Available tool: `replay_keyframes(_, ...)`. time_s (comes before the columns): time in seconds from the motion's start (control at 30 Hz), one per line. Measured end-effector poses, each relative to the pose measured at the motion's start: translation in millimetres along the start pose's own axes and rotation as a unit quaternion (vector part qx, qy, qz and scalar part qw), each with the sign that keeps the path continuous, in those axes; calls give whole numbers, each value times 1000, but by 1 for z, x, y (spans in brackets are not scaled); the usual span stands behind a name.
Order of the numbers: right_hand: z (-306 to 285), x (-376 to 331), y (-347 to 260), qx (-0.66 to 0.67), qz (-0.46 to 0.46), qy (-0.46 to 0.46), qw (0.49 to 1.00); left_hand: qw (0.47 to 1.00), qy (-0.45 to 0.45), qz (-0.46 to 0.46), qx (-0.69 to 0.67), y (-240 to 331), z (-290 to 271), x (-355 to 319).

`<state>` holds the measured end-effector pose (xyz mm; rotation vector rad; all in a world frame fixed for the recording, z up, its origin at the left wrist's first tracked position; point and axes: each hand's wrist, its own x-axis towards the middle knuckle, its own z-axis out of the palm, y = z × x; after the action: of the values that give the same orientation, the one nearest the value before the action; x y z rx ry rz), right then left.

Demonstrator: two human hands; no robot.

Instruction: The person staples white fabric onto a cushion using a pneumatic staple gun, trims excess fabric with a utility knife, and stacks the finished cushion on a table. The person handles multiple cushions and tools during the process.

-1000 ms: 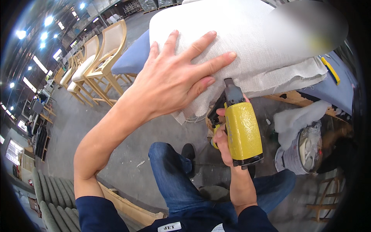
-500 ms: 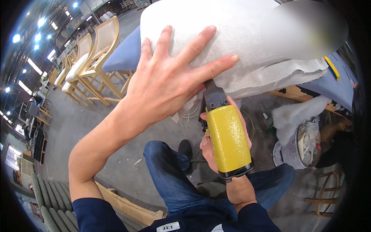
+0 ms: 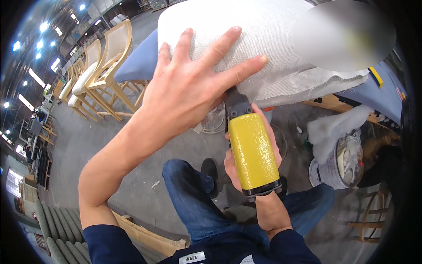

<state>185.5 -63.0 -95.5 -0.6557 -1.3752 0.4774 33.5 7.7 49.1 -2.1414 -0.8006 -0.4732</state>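
Right hand [image 3: 233,169]: fingers wrapped around the yellow staple gun [image 3: 254,152]; its dark nose reached to the left hand [image 3: 189,88], tip hidden from view. Left fingers were splayed over the white cloth [image 3: 272,79], which extended past their tips. A bucket [image 3: 324,174] stood on the floor [image 3: 140,176], right of the right fingers, white batting [image 3: 334,125] at its rim. Pale-wood chairs [image 3: 103,81] stood well beyond and left of the left fingers.
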Motion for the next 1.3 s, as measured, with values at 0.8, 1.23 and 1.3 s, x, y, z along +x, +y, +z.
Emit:
replay_keyframes(0.8,-9,15,-11,1,40,39,998,927,-142,-99,-333,-81,0,14)
replay_keyframes(1.23,-3,-7,19,246,79,43,965,976,-46,-11,-210,-37,-13,-10)
replay_keyframes(1.3,-1,-9,20,176,90,58,979,983,-30,-8,-179,-31,-14,-10)
